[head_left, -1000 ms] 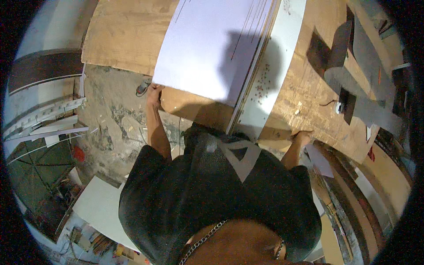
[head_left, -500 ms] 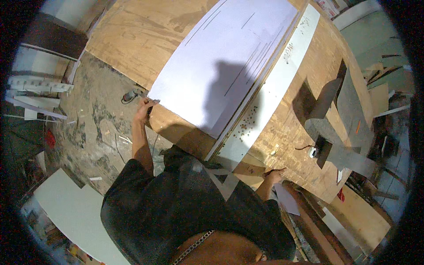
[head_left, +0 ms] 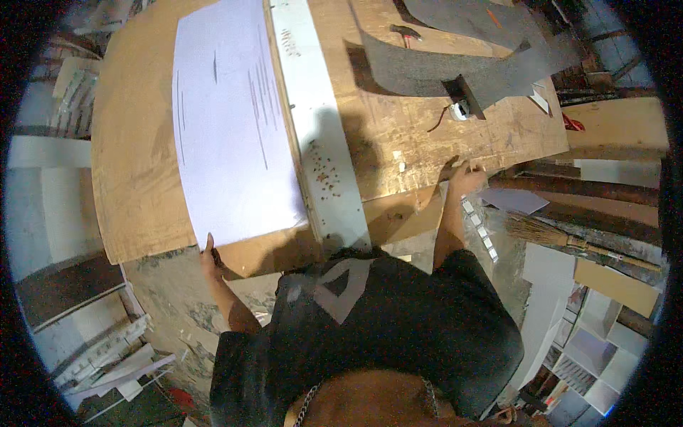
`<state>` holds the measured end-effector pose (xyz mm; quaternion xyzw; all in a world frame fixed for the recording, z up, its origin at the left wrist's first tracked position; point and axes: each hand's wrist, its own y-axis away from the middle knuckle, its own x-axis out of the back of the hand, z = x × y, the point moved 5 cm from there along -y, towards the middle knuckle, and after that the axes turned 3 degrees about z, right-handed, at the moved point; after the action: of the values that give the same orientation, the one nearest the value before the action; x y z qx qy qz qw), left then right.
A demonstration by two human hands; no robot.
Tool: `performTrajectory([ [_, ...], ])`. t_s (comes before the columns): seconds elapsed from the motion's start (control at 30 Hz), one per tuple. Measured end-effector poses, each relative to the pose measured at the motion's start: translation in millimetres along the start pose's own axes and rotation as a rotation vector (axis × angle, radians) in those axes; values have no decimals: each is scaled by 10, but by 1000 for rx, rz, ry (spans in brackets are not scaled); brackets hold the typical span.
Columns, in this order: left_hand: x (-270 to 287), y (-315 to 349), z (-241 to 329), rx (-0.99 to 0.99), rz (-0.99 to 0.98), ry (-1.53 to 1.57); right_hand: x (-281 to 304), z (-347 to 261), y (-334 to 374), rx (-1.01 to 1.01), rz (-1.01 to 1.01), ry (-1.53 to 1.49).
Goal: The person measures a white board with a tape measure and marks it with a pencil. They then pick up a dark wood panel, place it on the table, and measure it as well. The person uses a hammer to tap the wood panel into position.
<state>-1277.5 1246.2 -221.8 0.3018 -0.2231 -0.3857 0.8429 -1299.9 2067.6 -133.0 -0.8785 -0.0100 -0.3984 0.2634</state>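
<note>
My left hand is at the near-left corner of a white sheet with dark lines, thumb on top and the other fingers mostly hidden below the edge. The sheet lies on a large plywood tabletop. My right hand has its fingers curled at the near edge of the tabletop, farther right. Between the hands runs a narrow white strip, with small brown pieces scattered on it. A thin wooden batten lies along the sheet's right side.
Dark grey flexible sheets, a hammer and a small white object with a reddish cord lie on the tabletop's right part. A broom, boards and white compartments are at right.
My view has turned, so the tabletop sits more upright before me. My right hand has bent its fingers more at the edge; my left hand stays by the sheet's corner.
</note>
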Motion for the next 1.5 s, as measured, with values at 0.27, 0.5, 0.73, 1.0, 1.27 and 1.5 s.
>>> performTrajectory([
  [0.27, 169, 328, 312, -824, 529, -337, -1095, -863, -665, 123, -206, -218],
  [0.5, -555, 1279, 709, -1014, 509, -397, -1268, -816, -626, 45, -310, -93],
  [0.73, -2669, 2353, 1178, -916, -596, -359, -187, -1690, 1596, -125, -1051, -1087],
  [1.0, -2530, 1633, 1330, -561, -962, -337, 638, -3914, 2797, 722, -1512, -685],
  [1.27, -2137, 750, 1975, -602, -739, -938, 50, -4345, 3672, 1057, -1334, -773],
  [1.5, -2004, 332, 2260, -891, -837, -858, -595, -4471, 3766, 1278, -923, -738],
])
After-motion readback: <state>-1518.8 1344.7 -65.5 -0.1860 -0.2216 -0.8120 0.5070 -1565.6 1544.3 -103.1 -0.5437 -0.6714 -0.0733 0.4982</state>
